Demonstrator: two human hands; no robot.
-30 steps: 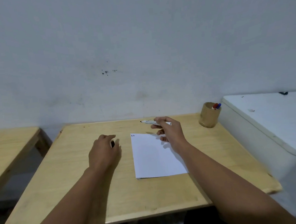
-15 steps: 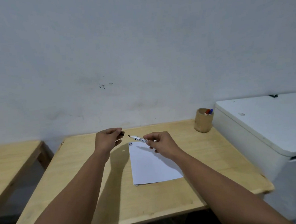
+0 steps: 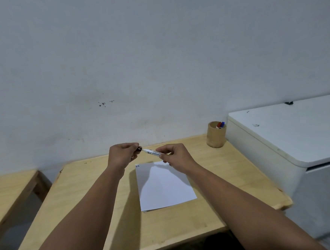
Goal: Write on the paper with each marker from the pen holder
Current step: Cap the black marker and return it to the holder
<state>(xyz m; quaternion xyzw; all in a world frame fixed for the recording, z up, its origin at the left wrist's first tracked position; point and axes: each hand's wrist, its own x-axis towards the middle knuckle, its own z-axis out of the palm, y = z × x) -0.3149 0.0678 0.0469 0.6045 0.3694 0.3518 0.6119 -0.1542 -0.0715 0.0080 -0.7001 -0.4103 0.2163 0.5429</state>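
Observation:
A white sheet of paper [image 3: 164, 185] lies on the wooden table [image 3: 88, 208], with small black marks at its top left corner [image 3: 137, 166]. My right hand [image 3: 174, 155] grips a white marker [image 3: 152, 152] above the paper's far edge. My left hand [image 3: 123, 155] pinches the marker's black cap [image 3: 139, 149], which meets the marker's tip. A wooden pen holder [image 3: 216, 134] stands at the table's back right corner, with a red marker [image 3: 218, 125] and a blue marker [image 3: 222, 124] sticking out of it.
A white chest-like appliance [image 3: 297, 135] stands against the table's right side. A second wooden table [image 3: 6, 190] sits to the left, with a gap between. A plain wall rises right behind the tables.
Both hands rose off the table and came together above the paper's far edge. The cap in my left hand now meets the marker's tip. The view tilted upward.

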